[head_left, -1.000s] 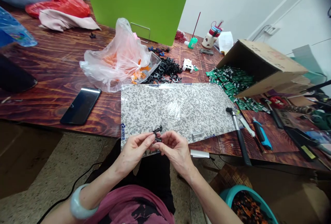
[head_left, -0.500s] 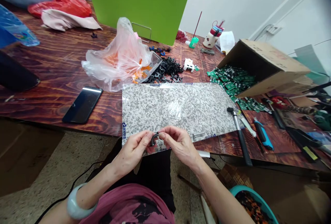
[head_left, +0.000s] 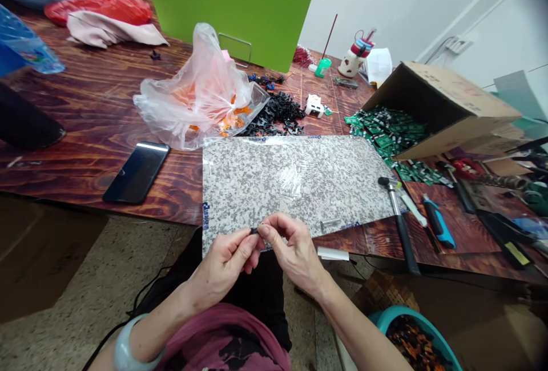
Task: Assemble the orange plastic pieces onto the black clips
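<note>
L hand (head_left: 225,258) & R hand (head_left: 296,250): thumb & fingers of each pinched tight on small blk part (head_left: 254,230), over near-left edge of speckled slab (head_left: 240,177). Part mostly covered by fingertips; shape n/d. Teal tub (head_left: 432,330), near right, cut off at bottom. Orange pcs (head_left: 231,124), far left of slab, blurred by clear bag (head_left: 201,88). Carton (head_left: 462,91), far right: interior dark.

left hand (head_left: 226,254) and right hand (head_left: 293,251) pinch a small black part (head_left: 254,231) at the near edge of the speckled board (head_left: 240,182), thin pale pins (head_left: 290,178) mid-board, dark phone (head_left: 137,172) leftward on the tabletop (head_left: 85,103)!
</note>
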`<state>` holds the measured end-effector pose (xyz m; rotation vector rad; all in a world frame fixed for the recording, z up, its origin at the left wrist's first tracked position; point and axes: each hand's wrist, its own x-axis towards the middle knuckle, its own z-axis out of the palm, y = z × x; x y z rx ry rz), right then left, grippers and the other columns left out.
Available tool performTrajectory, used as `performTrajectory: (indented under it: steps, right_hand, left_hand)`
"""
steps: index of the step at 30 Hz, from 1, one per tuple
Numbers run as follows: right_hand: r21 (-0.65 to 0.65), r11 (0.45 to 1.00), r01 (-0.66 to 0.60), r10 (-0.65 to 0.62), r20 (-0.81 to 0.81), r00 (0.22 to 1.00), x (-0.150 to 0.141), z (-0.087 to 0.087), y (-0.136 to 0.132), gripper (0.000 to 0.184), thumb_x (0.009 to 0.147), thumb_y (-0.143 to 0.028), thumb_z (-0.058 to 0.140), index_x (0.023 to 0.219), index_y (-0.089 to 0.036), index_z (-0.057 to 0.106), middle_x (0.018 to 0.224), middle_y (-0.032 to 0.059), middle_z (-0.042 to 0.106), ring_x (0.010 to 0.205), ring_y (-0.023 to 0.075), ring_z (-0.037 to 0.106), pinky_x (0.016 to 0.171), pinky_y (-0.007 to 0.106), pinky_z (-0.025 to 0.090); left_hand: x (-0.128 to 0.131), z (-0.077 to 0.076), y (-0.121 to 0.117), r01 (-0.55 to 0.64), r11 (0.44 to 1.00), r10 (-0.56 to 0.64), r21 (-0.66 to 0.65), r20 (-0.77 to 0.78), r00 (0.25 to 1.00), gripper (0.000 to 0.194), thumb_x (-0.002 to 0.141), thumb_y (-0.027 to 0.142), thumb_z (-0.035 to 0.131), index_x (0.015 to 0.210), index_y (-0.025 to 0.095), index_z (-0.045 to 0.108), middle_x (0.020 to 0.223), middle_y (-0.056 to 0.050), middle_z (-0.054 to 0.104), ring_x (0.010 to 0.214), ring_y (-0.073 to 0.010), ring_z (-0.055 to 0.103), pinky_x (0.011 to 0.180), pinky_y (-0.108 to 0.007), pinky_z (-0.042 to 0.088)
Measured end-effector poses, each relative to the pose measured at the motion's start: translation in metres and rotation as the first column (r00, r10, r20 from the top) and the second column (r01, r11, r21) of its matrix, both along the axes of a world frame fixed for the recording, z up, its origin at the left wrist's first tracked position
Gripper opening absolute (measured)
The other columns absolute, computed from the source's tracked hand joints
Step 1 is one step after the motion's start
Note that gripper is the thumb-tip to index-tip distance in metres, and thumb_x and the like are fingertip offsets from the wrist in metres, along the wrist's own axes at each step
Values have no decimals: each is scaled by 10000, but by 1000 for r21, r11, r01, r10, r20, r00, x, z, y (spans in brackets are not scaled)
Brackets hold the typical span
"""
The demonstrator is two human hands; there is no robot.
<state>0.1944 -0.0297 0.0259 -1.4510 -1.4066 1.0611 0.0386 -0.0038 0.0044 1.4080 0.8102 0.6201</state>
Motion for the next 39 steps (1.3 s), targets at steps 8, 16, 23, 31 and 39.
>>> performTrajectory:
  steps: [8, 16, 23, 31, 39]
  right_hand:
    - [-93, 995, -25, 10, -159, 987, -5, -6, 10, 299, 855, -409, 551, 701, -154, 578, 597, -8, 582, 546, 93, 510, 536, 214, 407]
    - [-222, 974, -42, -15, -249, 968, 13, -25, 15, 453, 850, -569, 477, 913, -166, 674, 745, 33, 639, 580, 107, 568, 436, 185, 381]
    - [-240, 969, -50, -23, -291, 956, 11, -29, 11, 386, 831, -530, 544, 808, -160, 653, 678, 12, 632, 504, 78, 505, 428, 183, 351]
    - [-253, 965, -64, -19, -315, 949, 9, -30, 12, 363, 833, -507, 554, 760, -156, 612, 663, -7, 602, 512, 71, 490, 452, 183, 339]
    - [-262, 960, -97, 16, -295, 955, 8, -30, 12, 393, 845, -531, 520, 795, -153, 616, 630, -13, 578, 470, 63, 433, 445, 192, 324]
  left_hand:
    - [-5, -3, 3, -12, 989, 17, -148, 32, 999, 316, 892, 419, 471, 775, 150, 587, 576, 21, 544, 513, -109, 504, 512, -220, 419]
    - [-4, -4, 14, -47, 871, 142, -490, 159, 977, 323, 833, 461, 558, 785, 144, 593, 620, 21, 562, 504, -87, 529, 497, -200, 412]
    - [-3, -9, 14, -33, 841, 149, -539, 174, 973, 326, 839, 459, 563, 792, 139, 603, 623, 20, 583, 506, -80, 532, 499, -192, 413]
    - [-2, -9, 15, -52, 767, 250, -639, 223, 942, 442, 848, 538, 507, 806, 116, 636, 622, -11, 615, 511, -92, 555, 488, -195, 417]
    - [-2, -13, 14, -62, 793, 241, -606, 218, 946, 372, 819, 492, 584, 807, 122, 619, 604, 17, 589, 479, -72, 536, 464, -174, 407]
